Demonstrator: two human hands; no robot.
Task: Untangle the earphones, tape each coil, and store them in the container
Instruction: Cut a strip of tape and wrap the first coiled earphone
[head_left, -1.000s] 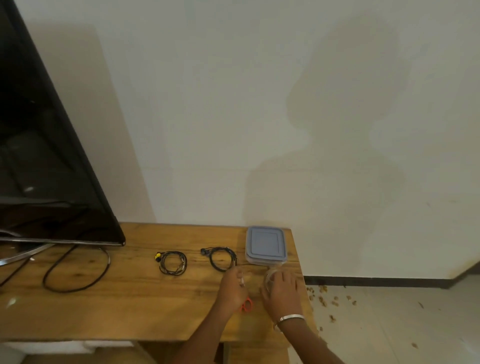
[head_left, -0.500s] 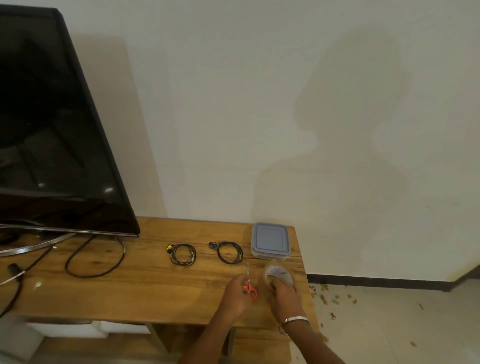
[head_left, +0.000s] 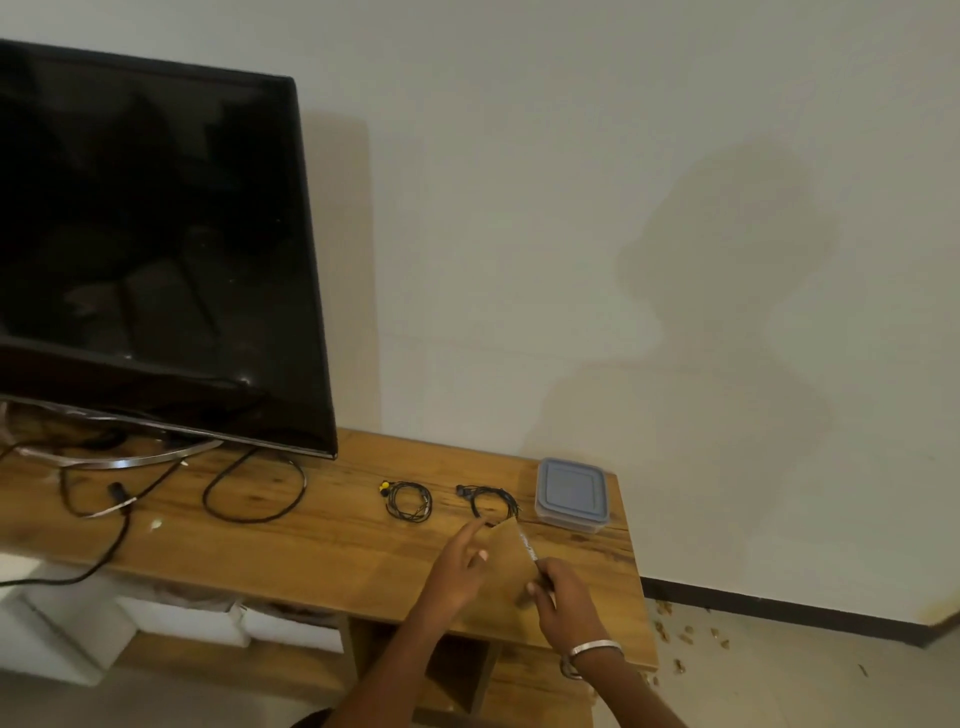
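Two coiled earphones lie on the wooden table (head_left: 337, 551): one with yellow buds (head_left: 410, 502) and a black one (head_left: 492, 503). Right of them stands a clear container with a grey-blue lid (head_left: 571, 493), closed. In front of the black coil, a translucent brownish strip of tape (head_left: 511, 558) stretches between my hands. My left hand (head_left: 460, 569) holds its left edge with thumb and outstretched index finger. My right hand (head_left: 563, 597), a metal bangle on its wrist, grips the right end, where a thin silvery edge shows. The scissors and tape roll are hidden.
A large black TV (head_left: 156, 249) on a curved metal stand fills the table's left half, with black cables (head_left: 254, 493) looping in front. The table's right edge is just past the container. Crumbs (head_left: 685, 639) litter the floor by the wall.
The view swung left and up, bringing more of the TV in. My hands lifted off the table and drew apart with tape between them; the orange scissors are out of sight.
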